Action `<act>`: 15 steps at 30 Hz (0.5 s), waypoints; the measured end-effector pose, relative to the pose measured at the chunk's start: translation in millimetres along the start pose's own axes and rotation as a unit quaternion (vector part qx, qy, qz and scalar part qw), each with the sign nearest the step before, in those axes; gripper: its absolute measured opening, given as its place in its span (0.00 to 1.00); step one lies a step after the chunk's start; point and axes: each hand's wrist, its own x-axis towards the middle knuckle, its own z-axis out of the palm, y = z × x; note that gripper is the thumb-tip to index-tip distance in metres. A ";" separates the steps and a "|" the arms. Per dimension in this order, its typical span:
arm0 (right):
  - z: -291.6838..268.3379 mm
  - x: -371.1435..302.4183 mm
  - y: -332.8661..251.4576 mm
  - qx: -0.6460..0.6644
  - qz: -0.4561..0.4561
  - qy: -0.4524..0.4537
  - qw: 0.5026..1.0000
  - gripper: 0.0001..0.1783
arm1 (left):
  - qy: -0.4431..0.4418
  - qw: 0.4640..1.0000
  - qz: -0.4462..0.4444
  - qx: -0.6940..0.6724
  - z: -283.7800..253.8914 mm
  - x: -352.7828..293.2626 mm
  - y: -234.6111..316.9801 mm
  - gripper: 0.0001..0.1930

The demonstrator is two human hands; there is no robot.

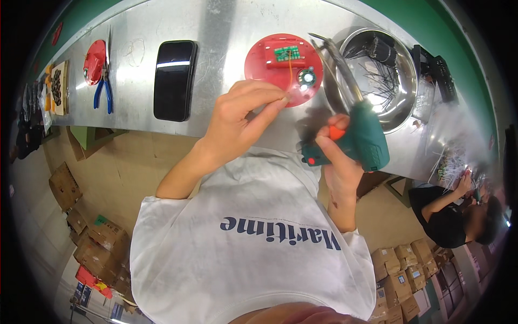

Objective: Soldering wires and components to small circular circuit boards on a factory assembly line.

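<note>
A red round plastic disc (270, 67) lies on the metal workbench (226, 32), carrying a small green circuit board (286, 53), a thin orange wire and a round silvery part (307, 77). My left hand (243, 116) pinches the disc's near edge with thumb and forefinger. My right hand (340, 162) grips a green glue gun (362, 135), a finger on its orange trigger, the metal nozzle pointing up past the disc's right side.
A black phone (174, 79) lies left of the disc. Blue-handled pliers (103, 86) and another red disc (94, 61) sit further left. A steel bowl (402, 81) of black wire pieces stands right. Another person (453, 208) works at right. Cardboard boxes (402, 270) cover the floor.
</note>
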 end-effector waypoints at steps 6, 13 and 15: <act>19.2 9.1 14.5 -0.054 -0.002 -0.077 0.996 0.20 | -0.048 0.997 -0.057 -0.028 -15.3 -18.1 13.2 0.07; 37.6 8.8 15.1 -0.092 0.068 -0.092 0.989 0.21 | -0.068 0.997 -0.028 0.036 -22.1 -34.5 17.0 0.10; 33.5 9.3 18.4 -0.118 0.029 -0.112 0.986 0.21 | -0.074 0.996 -0.012 0.053 -20.7 -35.7 16.6 0.10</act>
